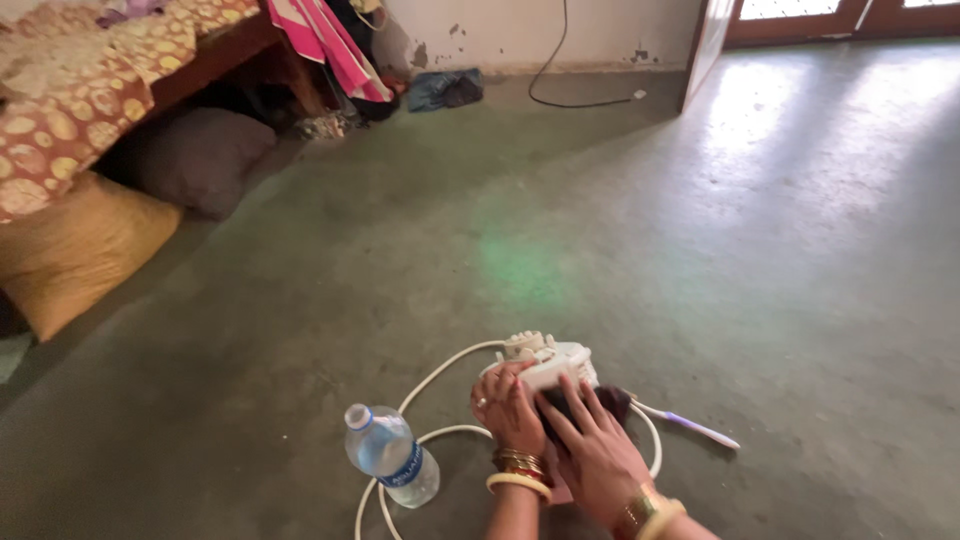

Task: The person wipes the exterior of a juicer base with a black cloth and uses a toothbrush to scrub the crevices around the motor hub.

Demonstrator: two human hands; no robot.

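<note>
Both hands meet on a white extension board [548, 362] that lies on the floor [700, 250] low in the head view, slightly right of centre. The left hand [508, 405] is curled over the board's near left edge, fingers closed onto it. The right hand [592, 452] lies with fingers spread and flat, pressing a dark cloth [600, 403] against the near side of the board; it is not clenched. Bangles show on both wrists.

A white cable [432, 380] runs from the board's left end, sweeps toward the person and loops back along the floor beneath the forearms. A thin white and purple stick-like item [695, 428] lies on the floor just right of the board; its kind cannot be told.

A clear plastic water bottle [392, 455] with a blue label and white cap stands tilted in view just left of the left hand, inside the cable's curve, apart from the board.

Farther out, the grey-green concrete floor extends to the rear wall. At upper left a bed [90, 80] carries a patterned cover, with a yellow cushion [80, 250] and a dark cushion [195, 155] beside it on the floor. Pink striped fabric [330, 40] hangs at the bed's end. A black cord [560, 70] trails down the wall to the floor.
</note>
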